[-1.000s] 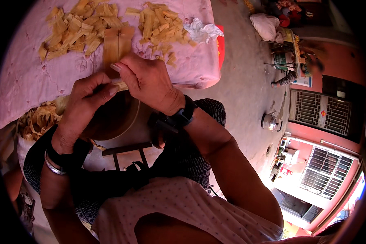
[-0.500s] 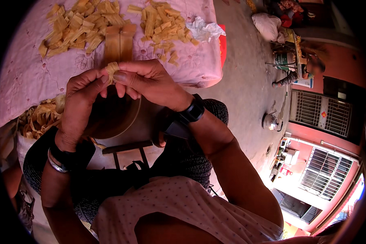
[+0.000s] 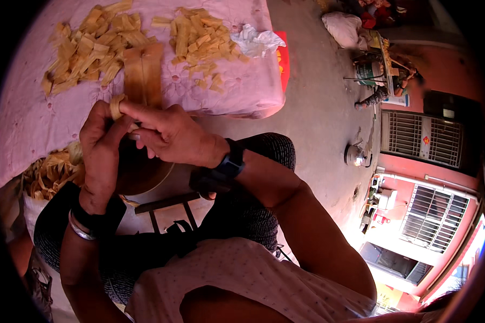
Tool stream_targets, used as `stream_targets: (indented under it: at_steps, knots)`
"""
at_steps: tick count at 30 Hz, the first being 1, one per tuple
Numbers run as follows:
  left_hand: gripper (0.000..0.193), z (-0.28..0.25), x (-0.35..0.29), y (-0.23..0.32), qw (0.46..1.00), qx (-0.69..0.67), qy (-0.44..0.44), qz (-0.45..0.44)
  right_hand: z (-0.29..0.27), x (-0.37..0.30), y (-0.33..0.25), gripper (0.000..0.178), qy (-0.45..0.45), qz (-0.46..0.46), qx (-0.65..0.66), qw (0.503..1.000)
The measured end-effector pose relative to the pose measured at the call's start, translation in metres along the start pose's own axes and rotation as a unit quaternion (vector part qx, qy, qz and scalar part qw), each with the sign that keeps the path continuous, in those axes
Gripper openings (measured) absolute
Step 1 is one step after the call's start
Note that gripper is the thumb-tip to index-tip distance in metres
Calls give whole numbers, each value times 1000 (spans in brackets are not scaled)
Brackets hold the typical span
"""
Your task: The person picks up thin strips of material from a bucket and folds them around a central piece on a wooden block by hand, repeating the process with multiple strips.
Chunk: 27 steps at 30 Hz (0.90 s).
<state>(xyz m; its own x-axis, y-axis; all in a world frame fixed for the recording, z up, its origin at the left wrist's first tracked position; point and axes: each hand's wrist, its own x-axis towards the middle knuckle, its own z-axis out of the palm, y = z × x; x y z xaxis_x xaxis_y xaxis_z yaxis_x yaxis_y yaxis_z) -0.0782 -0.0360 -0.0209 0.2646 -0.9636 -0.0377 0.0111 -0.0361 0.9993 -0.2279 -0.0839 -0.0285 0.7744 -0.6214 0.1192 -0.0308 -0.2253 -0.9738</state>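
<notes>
Over the near edge of the cloth-covered table, my left hand [image 3: 99,137] pinches a pale yellow strip [image 3: 116,106] that looks like dried leaf, bent into a loop. My right hand [image 3: 170,134] is closed against the same strip, its index finger running to the loop and its thumb pressed beside it. Part of the strip is hidden by the fingers. Just beyond the hands lies a brown wooden block [image 3: 144,75] with a groove along it. Flat yellow folded pieces lie in a larger pile [image 3: 94,46] at the left and a smaller pile [image 3: 199,35] farther right.
White crumpled plastic [image 3: 258,41] and a red item [image 3: 284,59] sit at the table's right edge. Loose strips [image 3: 54,172] fill a sack by my left knee. A dark round basin [image 3: 145,183] is below my hands. A kettle [image 3: 355,155] stands on the floor; another person [image 3: 401,81] is farther off.
Both hands have moved left and slightly down with the strip. My right hand has turned, its fingers now curled in, with the index finger extended along the loop.
</notes>
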Motion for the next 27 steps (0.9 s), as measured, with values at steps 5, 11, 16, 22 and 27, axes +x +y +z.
stream_targets:
  at_steps: [5,11,16,22,27]
  knots:
    - [21,-33,1,-8,938,-311,-42,-149,16,18,-11,31,90,16,-65,994]
    - [39,-39,4,-12,925,-316,-92,-188,-2,17,-1,13,81,108,197,971]
    - [35,-43,10,-13,911,-196,-240,-273,7,22,13,13,19,133,145,980]
    - [37,-41,2,-13,958,-103,-121,-238,16,23,8,16,33,2,26,999]
    - [21,-34,-6,-12,975,-104,-49,-191,26,23,4,20,84,-41,-45,995]
